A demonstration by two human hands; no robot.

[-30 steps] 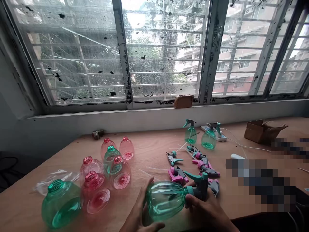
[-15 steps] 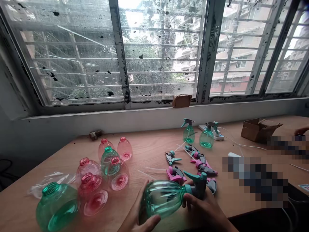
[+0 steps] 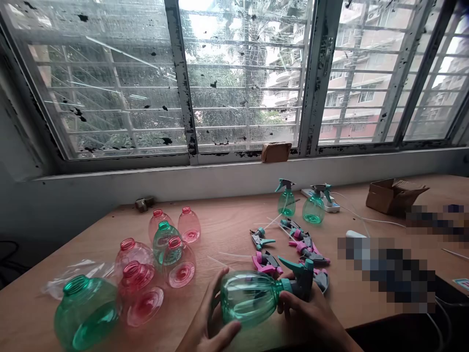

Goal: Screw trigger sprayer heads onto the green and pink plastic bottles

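A green clear spray bottle (image 3: pixel 249 298) lies sideways in the air between my two hands, its grey and teal trigger head (image 3: pixel 302 278) pointing right. My left hand (image 3: pixel 210 313) curves around the base end, fingers behind it and thumb low in front. At the neck, my right hand (image 3: pixel 308 310) is closed round the collar and the underside of the head. Behind the bottle lie loose pink-and-grey trigger heads (image 3: pixel 266 264) and a teal-and-grey one (image 3: pixel 261 239) with thin white tubes. Part of the right fingers is hidden by the head.
Several open pink bottles (image 3: pixel 182 264) and green bottles (image 3: pixel 86 313) stand at left by a plastic bag (image 3: pixel 80 274). Two headed green spray bottles (image 3: pixel 314 210) stand at the back near a power strip (image 3: pixel 332 204). A cardboard box (image 3: pixel 392 195) sits at right, beside blurred patches.
My left fingers and thumb have shifted slightly left on the base, their grip looking a little looser. The bottle and right hand stay nearly still. Another person's hand at far right is gone from sight.
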